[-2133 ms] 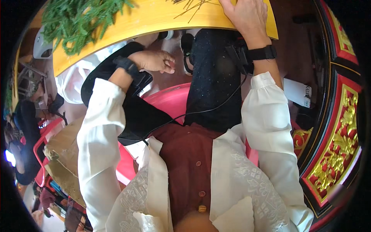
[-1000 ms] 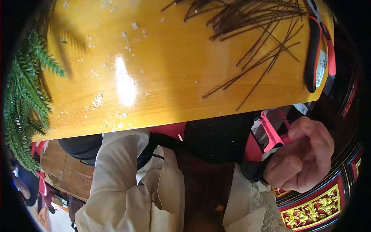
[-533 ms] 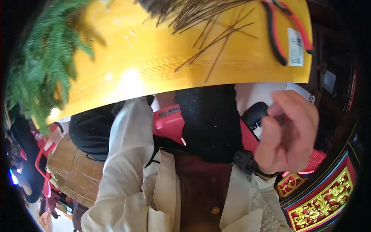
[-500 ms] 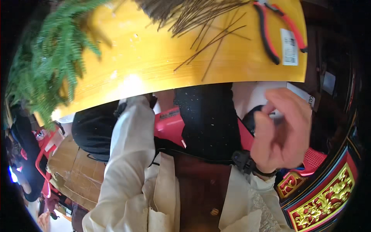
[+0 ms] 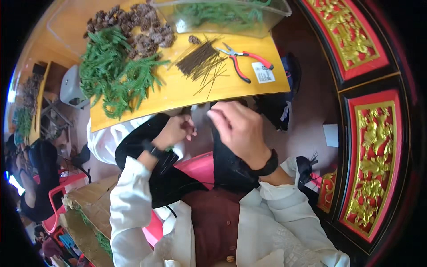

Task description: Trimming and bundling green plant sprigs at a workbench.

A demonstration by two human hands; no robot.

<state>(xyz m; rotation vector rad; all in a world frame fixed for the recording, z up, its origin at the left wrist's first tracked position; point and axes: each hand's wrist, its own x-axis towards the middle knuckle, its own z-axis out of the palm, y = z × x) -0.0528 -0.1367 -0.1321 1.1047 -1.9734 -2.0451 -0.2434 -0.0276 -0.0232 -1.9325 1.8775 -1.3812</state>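
Observation:
My left hand hovers over my lap just below the table's front edge, its fingers curled inward. To its right, my right hand has its thumb and fingers drawn together, pointing toward the left hand. Anything in either grip is too small or hidden to make out. Thin brown wire stems lie in a bundle on the yellow table. Beside them rest red-and-black-handled pliers with jaws apart. Green artificial pine sprigs are heaped at the left, with brown pine cones behind them.
A clear plastic bin of greenery stands at the table's back. Gold-carved red panels line the right side. A cardboard box and a red chair are at lower left, near a person. A grey stool stands farther left.
The view has shifted, showing more of the tabletop. My left hand, formerly hidden at the table edge, is now visible. The right hand has come inward, closer to the left.

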